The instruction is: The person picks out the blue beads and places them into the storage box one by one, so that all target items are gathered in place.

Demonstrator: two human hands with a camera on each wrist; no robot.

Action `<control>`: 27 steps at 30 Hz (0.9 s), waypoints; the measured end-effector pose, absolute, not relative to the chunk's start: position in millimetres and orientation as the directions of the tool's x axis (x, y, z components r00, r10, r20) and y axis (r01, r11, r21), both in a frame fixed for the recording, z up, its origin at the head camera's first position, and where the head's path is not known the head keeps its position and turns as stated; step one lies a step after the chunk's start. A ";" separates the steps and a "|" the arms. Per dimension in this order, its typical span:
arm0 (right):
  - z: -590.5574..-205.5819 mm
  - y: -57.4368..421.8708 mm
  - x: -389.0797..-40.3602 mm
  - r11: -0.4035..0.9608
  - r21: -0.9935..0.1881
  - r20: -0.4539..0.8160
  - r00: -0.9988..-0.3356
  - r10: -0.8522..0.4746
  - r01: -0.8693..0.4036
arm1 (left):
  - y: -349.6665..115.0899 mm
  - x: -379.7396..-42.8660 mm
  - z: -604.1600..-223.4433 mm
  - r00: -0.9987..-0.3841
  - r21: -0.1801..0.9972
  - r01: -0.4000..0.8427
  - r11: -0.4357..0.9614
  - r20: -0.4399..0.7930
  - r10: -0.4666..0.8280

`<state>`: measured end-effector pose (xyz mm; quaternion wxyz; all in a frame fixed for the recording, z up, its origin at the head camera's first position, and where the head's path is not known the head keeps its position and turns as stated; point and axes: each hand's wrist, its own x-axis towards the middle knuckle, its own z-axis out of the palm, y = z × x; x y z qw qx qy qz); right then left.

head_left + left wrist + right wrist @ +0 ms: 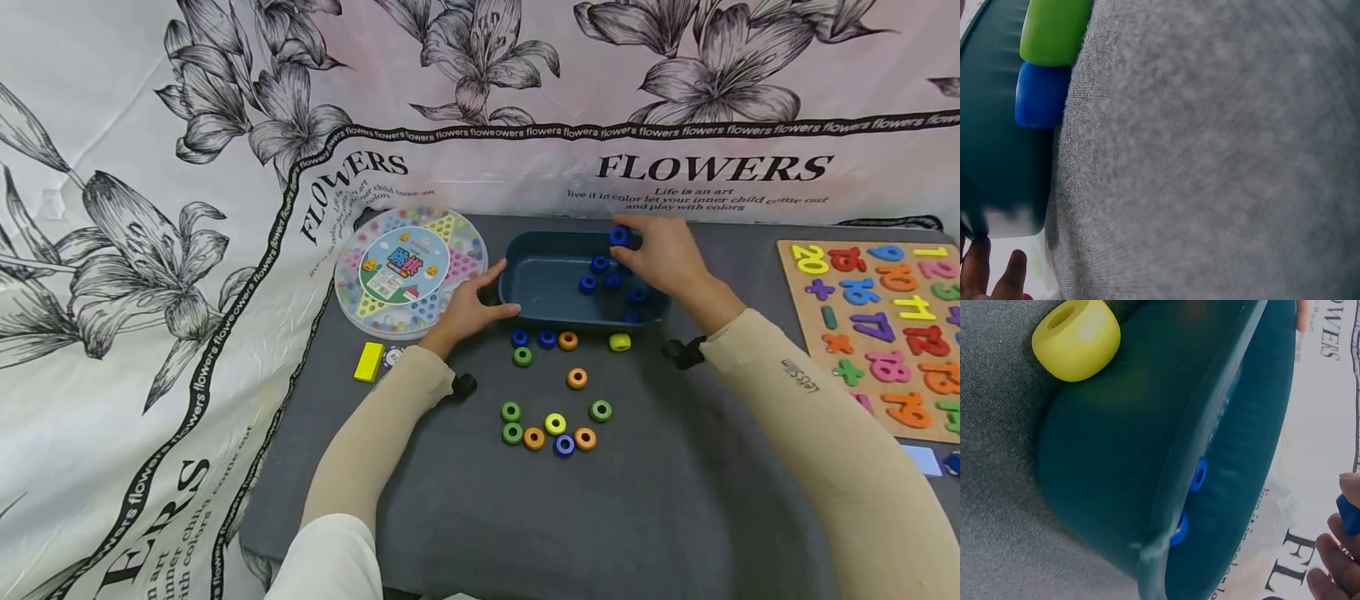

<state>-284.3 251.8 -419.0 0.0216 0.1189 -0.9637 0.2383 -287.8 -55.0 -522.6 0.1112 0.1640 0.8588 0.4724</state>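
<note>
A dark teal tray (540, 287) stands near the back of the table with several blue beads (587, 284) inside, mostly toward its right side. My right hand (663, 254) pinches one blue bead (619, 236) between thumb and fingers above the tray's back right part; the right wrist view shows this held bead (1349, 515) at its edge. At the tray's left end, my left hand (468, 310) rests with thumb and fingers spread against the wall. Its fingertips touch the tray in the left wrist view. A yellow bead (1077, 340) lies just outside the tray's front wall.
Loose green, orange, yellow and blue beads (555, 424) lie in front of the tray. Left of it are a round patterned game box (411, 271) and a yellow block (368, 362). A wooden number board (877, 333) is at the right. Floral cloth (480, 175) hangs behind.
</note>
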 end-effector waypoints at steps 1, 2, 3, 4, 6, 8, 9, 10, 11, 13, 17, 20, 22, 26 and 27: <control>-418.8 251.1 -283.8 0.852 -0.460 0.105 -0.969 -0.226 -0.248 | -54.8 -288.0 -522.9 -0.920 0.847 0.183 0.499 -0.031 0.390; -418.7 250.6 -283.3 0.846 -0.467 0.111 -0.967 -0.231 -0.256 | -54.7 -288.4 -523.2 -0.919 0.847 0.191 0.495 -0.023 0.394; -418.8 250.4 -282.9 0.841 -0.472 0.119 -0.964 -0.236 -0.264 | -54.6 -288.6 -523.6 -0.918 0.848 0.197 0.493 -0.017 0.396; -419.1 250.5 -282.6 0.836 -0.476 0.125 -0.962 -0.241 -0.271 | -54.6 -288.9 -524.1 -0.917 0.847 0.204 0.490 -0.011 0.399; -419.5 250.6 -282.0 0.831 -0.478 0.134 -0.959 -0.250 -0.283 | -54.8 -289.4 -525.2 -0.916 0.846 0.208 0.492 -0.007 0.400; -420.1 250.3 -281.4 0.830 -0.478 0.133 -0.958 -0.255 -0.287 | -55.2 -289.1 -525.5 -0.918 0.844 0.208 0.495 -0.006 0.396; -420.7 250.2 -281.1 0.832 -0.474 0.129 -0.958 -0.258 -0.288 | -55.5 -288.9 -525.6 -0.919 0.843 0.206 0.497 -0.008 0.394; -421.5 250.1 -280.6 0.833 -0.475 0.124 -0.958 -0.258 -0.285 | -55.7 -288.8 -525.7 -0.919 0.841 0.206 0.500 -0.009 0.394; -422.6 250.0 -280.2 0.834 -0.474 0.117 -0.959 -0.259 -0.284 | -55.8 -288.8 -525.5 -0.919 0.841 0.206 0.501 -0.009 0.393; -424.7 249.5 -278.8 0.836 -0.470 0.107 -0.958 -0.265 -0.284 | -55.5 -288.5 -524.5 -0.919 0.842 0.206 0.499 -0.009 0.394; -427.7 244.6 -273.4 0.819 -0.484 0.103 -0.949 -0.298 -0.309 | -54.8 -288.8 -523.0 -0.919 0.843 0.209 0.495 -0.003 0.394; -429.0 232.5 -263.7 0.779 -0.479 0.139 -0.911 -0.388 -0.404 | -54.9 -288.8 -523.5 -0.918 0.847 0.213 0.487 0.003 0.396; -430.6 221.3 -255.3 0.739 -0.457 0.148 -0.862 -0.486 -0.495 | -54.9 -288.8 -524.1 -0.917 0.846 0.215 0.488 0.004 0.398; -439.9 194.7 -237.5 0.648 -0.416 0.073 -0.733 -0.676 -0.638 | -54.5 -288.6 -524.1 -0.918 0.843 0.217 0.491 0.005 0.397; -443.8 188.4 -233.0 0.641 -0.409 0.029 -0.711 -0.702 -0.650 | -54.4 -288.6 -524.4 -0.918 0.843 0.220 0.491 0.008 0.397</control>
